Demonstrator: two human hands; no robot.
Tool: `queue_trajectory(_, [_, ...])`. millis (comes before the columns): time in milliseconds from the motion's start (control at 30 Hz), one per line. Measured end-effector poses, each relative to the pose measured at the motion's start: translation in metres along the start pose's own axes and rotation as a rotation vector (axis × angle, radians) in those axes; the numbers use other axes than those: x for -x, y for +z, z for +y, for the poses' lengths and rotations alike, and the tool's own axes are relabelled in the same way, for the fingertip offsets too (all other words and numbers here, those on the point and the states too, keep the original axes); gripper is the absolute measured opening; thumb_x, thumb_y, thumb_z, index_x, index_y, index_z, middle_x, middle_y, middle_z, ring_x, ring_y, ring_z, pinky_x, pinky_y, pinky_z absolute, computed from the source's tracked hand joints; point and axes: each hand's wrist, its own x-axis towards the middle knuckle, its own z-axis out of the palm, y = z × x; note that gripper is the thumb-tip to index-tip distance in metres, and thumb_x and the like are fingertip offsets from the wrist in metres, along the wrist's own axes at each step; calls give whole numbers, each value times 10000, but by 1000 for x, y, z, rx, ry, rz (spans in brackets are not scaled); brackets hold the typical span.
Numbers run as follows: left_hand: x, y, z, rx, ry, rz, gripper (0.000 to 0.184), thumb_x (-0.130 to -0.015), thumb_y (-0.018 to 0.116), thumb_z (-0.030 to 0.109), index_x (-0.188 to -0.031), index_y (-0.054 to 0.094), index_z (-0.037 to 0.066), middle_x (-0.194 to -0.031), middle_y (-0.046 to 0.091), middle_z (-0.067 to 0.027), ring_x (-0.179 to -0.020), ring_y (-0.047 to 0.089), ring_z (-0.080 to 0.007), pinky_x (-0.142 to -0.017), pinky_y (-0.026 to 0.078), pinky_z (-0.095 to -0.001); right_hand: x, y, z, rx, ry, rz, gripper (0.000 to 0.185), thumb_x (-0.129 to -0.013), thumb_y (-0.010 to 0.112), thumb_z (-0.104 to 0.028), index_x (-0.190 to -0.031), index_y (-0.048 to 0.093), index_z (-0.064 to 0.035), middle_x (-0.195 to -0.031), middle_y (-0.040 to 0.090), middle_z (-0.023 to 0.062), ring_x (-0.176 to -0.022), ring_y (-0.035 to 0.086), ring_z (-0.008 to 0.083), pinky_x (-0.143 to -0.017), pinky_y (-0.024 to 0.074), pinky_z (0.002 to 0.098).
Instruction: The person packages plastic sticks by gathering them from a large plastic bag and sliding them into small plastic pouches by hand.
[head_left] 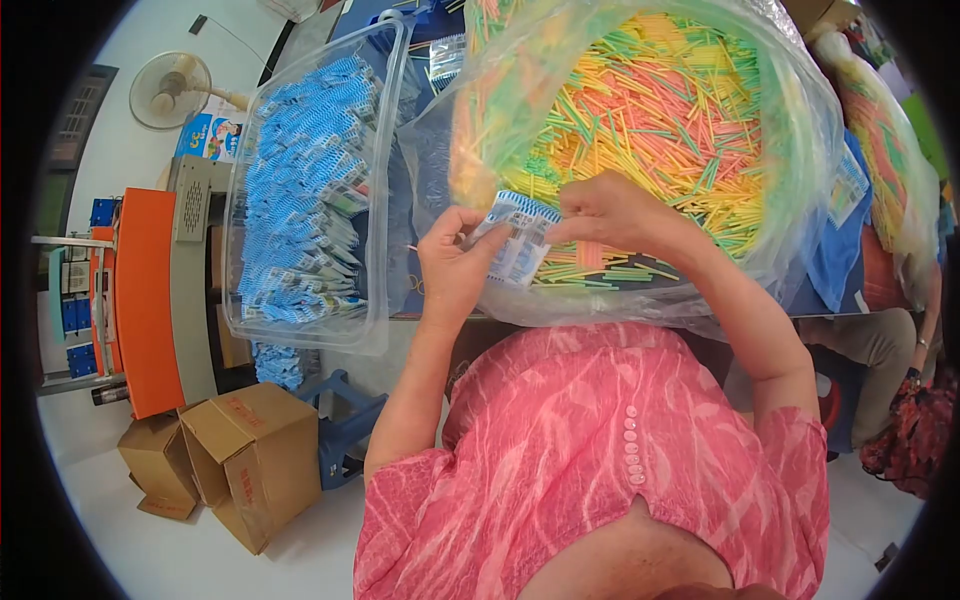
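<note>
My left hand (452,258) pinches the left side of a small blue-and-white printed packet (517,245) between thumb and fingers. My right hand (608,212) is closed at the packet's upper right edge, its fingertips bent down onto it. What else those fingertips may hold is hidden. Both hands are over the near edge of a large clear plastic bag (812,165), which lies open and full of thin yellow, pink and green sticks (670,110). Left of my hands, a clear plastic bin (372,335) holds a heap of similar blue packets (300,190).
More packets (278,366) show below the bin. Cardboard boxes (255,450) and a blue stool (345,425) stand on the floor at left. Another bag of coloured sticks (880,160) lies at the right, near a seated person's leg (875,360). A fan (170,90) stands at the far left.
</note>
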Motion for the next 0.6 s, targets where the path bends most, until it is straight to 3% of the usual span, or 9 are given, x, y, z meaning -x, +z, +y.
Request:
queue_trajectory(33, [1, -1, 3, 134, -89, -28, 160, -764, 744, 16, -871, 625, 29, -778, 627, 32, -682, 535, -30, -614, 439, -190, -5, 2, -4, 0, 2, 0, 385, -804, 693, -340, -681, 531, -13, -521, 433, 106, -478, 436, 185, -482, 340, 366])
queue_trajectory(167, [-1, -6, 4, 191, -40, -92, 136, -784, 729, 6, -871, 629, 35, -845, 657, 5, -730, 577, -37, -632, 462, -186, -18, 4, -22, -32, -68, -79, 345, -819, 680, -309, -720, 546, -8, -549, 406, 94, -522, 381, 175, -501, 331, 362])
queue_trajectory(333, [-1, -6, 17, 394, -160, -252, 172, -848, 677, 65, -1010, 653, 11, -910, 656, -1, -759, 565, -43, -660, 465, -211, -8, -3, -28, -180, -164, -16, 312, -840, 659, -258, -737, 535, 9, -556, 401, 78, -530, 379, 145, -503, 338, 343])
queue_trajectory(400, [-2, 3, 21, 374, -125, -263, 167, -864, 660, 73, -1016, 658, 5, -902, 659, 4, -757, 563, -42, -656, 461, -206, 0, -11, -30, -145, -141, 36, 314, -844, 675, -188, -677, 487, 0, -554, 378, 40, -548, 341, 88, -487, 313, 304])
queue_trajectory(600, [-11, 24, 25, 351, -28, -228, 109, -875, 647, 67, -938, 688, -12, -807, 664, 14, -729, 564, -36, -634, 456, -192, 31, -38, -33, -52, -82, 88, 258, -826, 694, -198, -693, 560, -23, -551, 433, 5, -546, 368, 58, -482, 318, 264])
